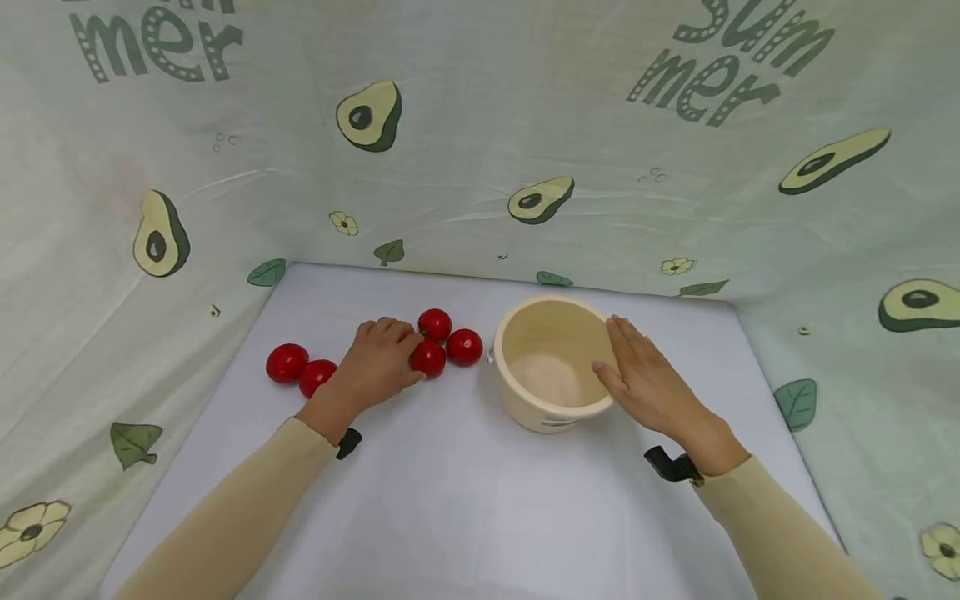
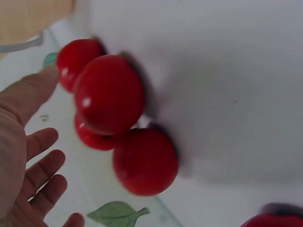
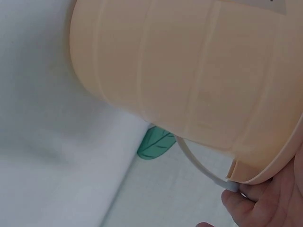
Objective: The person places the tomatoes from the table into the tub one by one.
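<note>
Several shiny red, round fruits that look like tomatoes lie on the white table. My left hand (image 1: 382,362) is over the table beside one tomato (image 1: 428,359), its fingers loosely bent and holding nothing. Two more tomatoes, a rear one (image 1: 435,324) and a right one (image 1: 464,347), sit close by. In the left wrist view the thumb points toward the tomato cluster (image 2: 110,94). A cream bucket (image 1: 517,392) stands upright to the right. My right hand (image 1: 652,383) holds its right rim, thumb over the inside and fingers outside, near the handle (image 3: 199,163).
Left of my left wrist lie another tomato (image 1: 287,363) and a partly covered tomato (image 1: 317,377). A cloth printed with avocados (image 1: 369,116) and leaves rises behind the table (image 1: 465,500) and along its sides.
</note>
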Motion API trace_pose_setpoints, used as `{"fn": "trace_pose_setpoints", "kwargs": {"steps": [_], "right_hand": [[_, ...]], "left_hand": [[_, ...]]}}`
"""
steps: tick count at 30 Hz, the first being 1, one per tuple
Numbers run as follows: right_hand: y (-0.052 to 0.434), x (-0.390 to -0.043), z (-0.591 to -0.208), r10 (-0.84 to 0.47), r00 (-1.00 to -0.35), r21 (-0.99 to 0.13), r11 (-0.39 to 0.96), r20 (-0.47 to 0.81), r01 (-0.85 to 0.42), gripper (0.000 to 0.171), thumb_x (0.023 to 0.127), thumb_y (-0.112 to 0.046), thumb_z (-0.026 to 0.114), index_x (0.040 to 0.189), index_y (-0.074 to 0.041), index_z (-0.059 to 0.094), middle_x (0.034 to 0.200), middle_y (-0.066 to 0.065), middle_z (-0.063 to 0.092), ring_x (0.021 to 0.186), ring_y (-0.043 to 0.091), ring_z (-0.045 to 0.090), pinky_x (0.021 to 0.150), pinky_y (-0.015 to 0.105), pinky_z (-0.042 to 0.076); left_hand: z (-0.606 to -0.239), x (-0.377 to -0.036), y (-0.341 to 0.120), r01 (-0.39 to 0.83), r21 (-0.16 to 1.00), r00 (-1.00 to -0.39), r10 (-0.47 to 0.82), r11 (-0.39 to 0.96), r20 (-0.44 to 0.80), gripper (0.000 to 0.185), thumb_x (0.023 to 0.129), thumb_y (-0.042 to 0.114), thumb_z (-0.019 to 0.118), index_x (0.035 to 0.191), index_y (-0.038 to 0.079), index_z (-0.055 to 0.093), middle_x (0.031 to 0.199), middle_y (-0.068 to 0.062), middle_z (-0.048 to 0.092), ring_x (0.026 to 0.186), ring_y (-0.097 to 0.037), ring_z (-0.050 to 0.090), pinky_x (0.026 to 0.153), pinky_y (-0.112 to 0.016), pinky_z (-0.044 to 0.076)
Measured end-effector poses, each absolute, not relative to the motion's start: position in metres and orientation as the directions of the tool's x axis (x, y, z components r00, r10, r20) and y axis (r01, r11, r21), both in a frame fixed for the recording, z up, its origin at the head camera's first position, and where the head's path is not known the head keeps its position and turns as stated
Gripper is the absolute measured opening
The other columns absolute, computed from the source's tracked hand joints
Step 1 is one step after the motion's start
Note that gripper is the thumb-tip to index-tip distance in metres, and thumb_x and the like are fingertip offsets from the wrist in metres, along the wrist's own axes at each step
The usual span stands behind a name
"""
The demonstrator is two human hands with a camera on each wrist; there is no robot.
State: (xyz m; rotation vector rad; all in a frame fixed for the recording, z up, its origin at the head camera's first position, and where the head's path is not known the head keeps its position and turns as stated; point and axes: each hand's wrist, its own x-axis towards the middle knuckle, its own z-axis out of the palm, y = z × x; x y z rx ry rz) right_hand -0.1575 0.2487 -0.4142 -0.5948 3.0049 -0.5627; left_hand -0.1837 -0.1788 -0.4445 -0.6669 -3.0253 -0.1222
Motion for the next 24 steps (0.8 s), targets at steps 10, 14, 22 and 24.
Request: {"fn": "trace_pose_setpoints", "kwargs": {"steps": [10,14,22,24], "right_hand": [[0.242,-0.161,-0.416,-0.383,-0.923,-0.348,0.860,0.046,-0.374,0.077,0.111,-0.040,0.044,0.163,0.009,0.018,0.172,0.027,0.018,0.162,0.044,0.016,0.126,0.067,0.019],[0.247,-0.159,-0.416,-0.368,-0.929,-0.339,0.870,0.040,-0.359,0.077,0.111,-0.040,0.044,0.164,0.009,0.016,0.173,0.027,0.017,0.162,0.044,0.015,0.126,0.066,0.018],[0.250,-0.158,-0.414,-0.368,-0.929,-0.337,0.871,0.035,-0.358,0.078,0.111,-0.041,0.043,0.164,0.009,0.017,0.173,0.027,0.017,0.162,0.043,0.014,0.127,0.066,0.017],[0.252,-0.158,-0.411,-0.368,-0.929,-0.325,0.875,0.035,-0.359,0.077,0.111,-0.041,0.043,0.163,0.010,0.018,0.173,0.027,0.017,0.162,0.043,0.014,0.126,0.066,0.018]], "left_hand": [[-0.477,-0.203,-0.175,0.388,-0.074,-0.919,0.392,0.919,0.043,0.080,0.084,0.052,0.084,0.141,0.001,0.061,0.129,-0.015,0.061,0.126,-0.034,0.048,0.103,-0.056,0.036],[-0.479,-0.209,-0.168,0.398,-0.076,-0.915,0.401,0.914,0.042,0.079,0.084,0.051,0.084,0.139,-0.001,0.060,0.127,-0.018,0.060,0.125,-0.035,0.048,0.103,-0.057,0.037],[-0.469,-0.209,-0.158,0.361,-0.069,-0.925,0.366,0.930,0.099,0.075,0.081,0.055,0.079,0.126,-0.002,0.058,0.116,-0.018,0.060,0.114,-0.035,0.051,0.098,-0.056,0.040],[-0.451,-0.207,-0.151,0.352,-0.035,-0.920,0.353,0.935,0.172,0.076,0.079,0.056,0.078,0.123,-0.003,0.058,0.114,-0.019,0.060,0.111,-0.036,0.052,0.095,-0.057,0.041]]}}
